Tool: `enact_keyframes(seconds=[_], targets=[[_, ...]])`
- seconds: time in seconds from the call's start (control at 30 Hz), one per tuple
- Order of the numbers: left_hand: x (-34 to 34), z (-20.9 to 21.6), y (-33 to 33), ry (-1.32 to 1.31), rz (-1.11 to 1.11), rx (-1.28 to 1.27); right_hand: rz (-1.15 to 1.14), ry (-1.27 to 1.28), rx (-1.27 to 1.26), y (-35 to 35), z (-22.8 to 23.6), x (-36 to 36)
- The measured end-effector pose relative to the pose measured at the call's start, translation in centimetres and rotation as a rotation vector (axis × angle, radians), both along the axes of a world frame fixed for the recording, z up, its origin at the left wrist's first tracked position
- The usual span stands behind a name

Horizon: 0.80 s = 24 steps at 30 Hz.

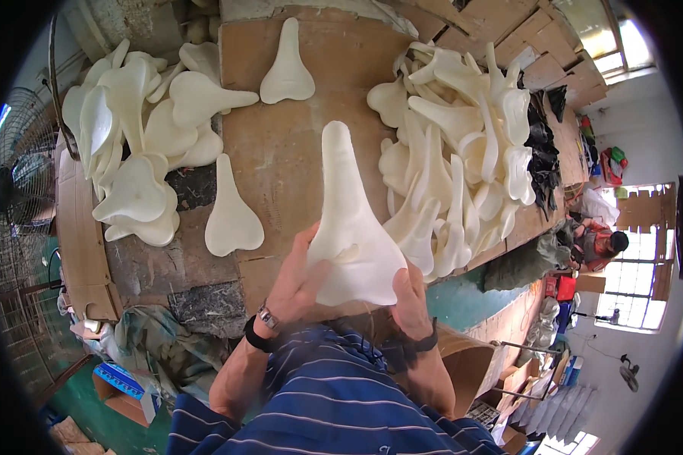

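Between my two hands is a cream foam bicycle saddle pad (351,220), its narrow nose pointing away from me and a small hollow near its wide end. My left hand (290,280) grips the left edge of the wide end, its fingers slightly blurred. On the opposite edge, my right hand (411,299) is closed with the thumb on top. A single saddle pad (234,212) lies on the table to the left of my left hand. Another pad (287,68) rests farther off, nose away from me.
A cardboard-covered table (288,167) spreads before me. Heaps of similar pads lie at left (133,201) and right (448,121). A caged fan (23,182) stands at far left. Beyond the table's right end is another person (596,246). Cartons (121,390) sit on the floor.
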State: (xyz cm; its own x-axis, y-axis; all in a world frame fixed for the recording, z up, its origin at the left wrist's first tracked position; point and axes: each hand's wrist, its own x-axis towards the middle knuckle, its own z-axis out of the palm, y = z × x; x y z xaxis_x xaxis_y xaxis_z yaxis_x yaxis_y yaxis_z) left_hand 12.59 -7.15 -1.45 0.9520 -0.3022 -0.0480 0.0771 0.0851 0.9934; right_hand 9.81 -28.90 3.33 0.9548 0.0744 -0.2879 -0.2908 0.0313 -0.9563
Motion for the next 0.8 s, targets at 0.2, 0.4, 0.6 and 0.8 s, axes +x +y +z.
enact_keyframes(seconds=[0.2, 0.4, 0.6, 0.8], targets=[[0.6, -1.5, 0.4, 0.088, -0.040, -0.142, 0.030, -0.069, -0.063, 1.2, 1.5, 0.2], [0.7, -3.4, 1.4, 0.026, -0.064, -0.067, -0.109, -0.013, 0.048, 2.3, 0.1, -0.6], [-0.8, -5.4, 2.7, 0.078, 0.099, 0.115, -0.067, -0.080, -0.204, 2.5, -1.0, -1.3], [-3.1, -9.1, 2.1, 0.327, 0.269, -0.059, 0.164, -0.121, -0.499, 2.6, -3.9, -1.3]])
